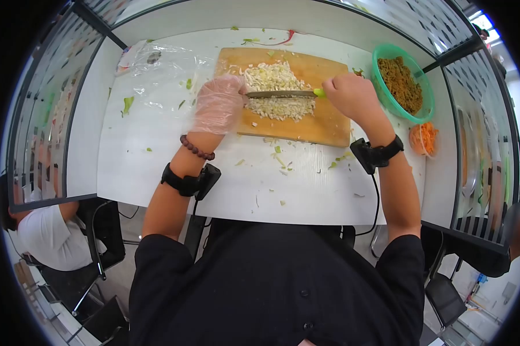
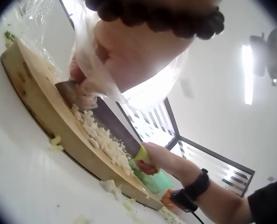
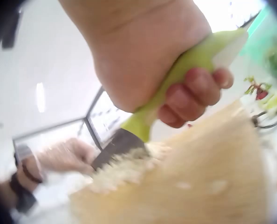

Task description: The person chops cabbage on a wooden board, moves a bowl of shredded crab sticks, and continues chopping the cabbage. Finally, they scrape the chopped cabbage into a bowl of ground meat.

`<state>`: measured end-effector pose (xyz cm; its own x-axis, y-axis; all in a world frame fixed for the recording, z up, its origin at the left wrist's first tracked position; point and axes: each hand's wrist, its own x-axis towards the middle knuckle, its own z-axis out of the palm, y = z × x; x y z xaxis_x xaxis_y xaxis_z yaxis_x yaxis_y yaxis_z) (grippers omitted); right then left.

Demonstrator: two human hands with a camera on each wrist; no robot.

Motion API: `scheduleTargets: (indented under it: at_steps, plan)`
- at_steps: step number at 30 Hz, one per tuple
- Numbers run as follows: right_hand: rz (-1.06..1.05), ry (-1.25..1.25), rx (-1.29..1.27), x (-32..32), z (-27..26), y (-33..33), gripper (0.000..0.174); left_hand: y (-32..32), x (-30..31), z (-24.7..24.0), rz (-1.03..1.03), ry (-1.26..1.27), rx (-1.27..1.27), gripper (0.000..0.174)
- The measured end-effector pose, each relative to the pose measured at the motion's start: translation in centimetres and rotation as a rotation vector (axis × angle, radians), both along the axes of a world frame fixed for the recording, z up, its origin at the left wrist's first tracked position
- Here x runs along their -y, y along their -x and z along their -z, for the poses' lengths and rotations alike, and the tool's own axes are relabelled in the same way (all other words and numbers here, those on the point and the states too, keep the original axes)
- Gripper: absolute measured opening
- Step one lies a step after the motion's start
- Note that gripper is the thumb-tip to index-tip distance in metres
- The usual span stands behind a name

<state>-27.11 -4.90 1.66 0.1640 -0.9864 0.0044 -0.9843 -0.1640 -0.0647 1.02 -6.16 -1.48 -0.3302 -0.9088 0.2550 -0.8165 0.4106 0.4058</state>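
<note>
- green-handled knife (image 1: 283, 94) across chopped white veg (image 1: 274, 75), mid wood board (image 1: 329, 128)
- r hand (image 1: 352, 97): fingers clamped round handle (image 3: 189, 65), nr board's right edge
- l hand (image 1: 219, 104), clear plastic glove (image 1: 211, 118): fingers pinched on blade's tip end, at board's left edge
- white table (image 1: 271, 199), far right corner: green bowl (image 1: 427, 101) w/ brown crumbly food (image 1: 401, 86); orange shreds (image 1: 424, 140) just beside, nr right edge
- far left corner: clear plastic film (image 1: 167, 72)

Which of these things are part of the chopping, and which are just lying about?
In use:
Knife, held by the right hand; the gloved left hand is at its tip end
Wooden board
Chopped pale pieces

Apparently just lying about, untouched:
Green bowl of brown food
Orange shreds
Clear plastic
Leafy scraps
</note>
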Motion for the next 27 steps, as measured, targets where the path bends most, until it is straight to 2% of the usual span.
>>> scheduleTargets:
  at_steps: [2, 4, 5, 9, 16, 17, 19, 23, 25, 27]
  plan:
    - [-0.069, 0.03, -0.007, 1.4, 3.0, 1.4, 0.045, 0.0, 0.2, -0.1, 0.011, 0.046, 0.021, 0.009]
    - [-0.092, 0.034, -0.022, 0.5, 1.9, 0.8, 0.045, 0.1, -0.2, 0.3, 0.005, 0.03, 0.019, 0.01]
    - [0.048, -0.018, 0.04, 1.0, 1.1, 0.3, 0.045, 0.0, 0.1, 0.4, -0.012, 0.009, 0.01, 0.011]
    - [0.006, 0.032, -0.005, 1.9, -1.9, -0.4, 0.047, -0.6, -0.4, -0.2, -0.057, -0.053, -0.079, 0.012]
    - [-0.038, 0.016, 0.013, 3.5, 1.1, 0.2, 0.047, 0.8, -0.6, 0.9, -0.092, 0.075, -0.037, 0.009]
    - [-0.01, -0.048, -0.028, 3.9, 0.8, 0.5, 0.048, 1.0, -0.3, 1.1, -0.13, 0.063, 0.024, 0.008]
    - [0.032, -0.087, -0.053, 3.7, -1.8, -0.4, 0.048, 0.5, -0.2, 1.1, -0.131, 0.059, -0.025, 0.008]
    - [-0.012, -0.075, -0.039, 4.5, 1.0, 0.8, 0.049, 0.9, -0.9, 0.6, -0.116, 0.049, 0.048, 0.01]
    - [-0.026, -0.097, -0.088, 5.2, -1.9, -0.4, 0.05, 0.7, -0.5, 0.5, -0.14, 0.038, 0.002, 0.011]
    - [-0.034, -0.092, -0.055, 6.1, 0.9, 0.2, 0.052, 0.6, -0.5, 0.7, -0.134, 0.043, -0.002, 0.012]
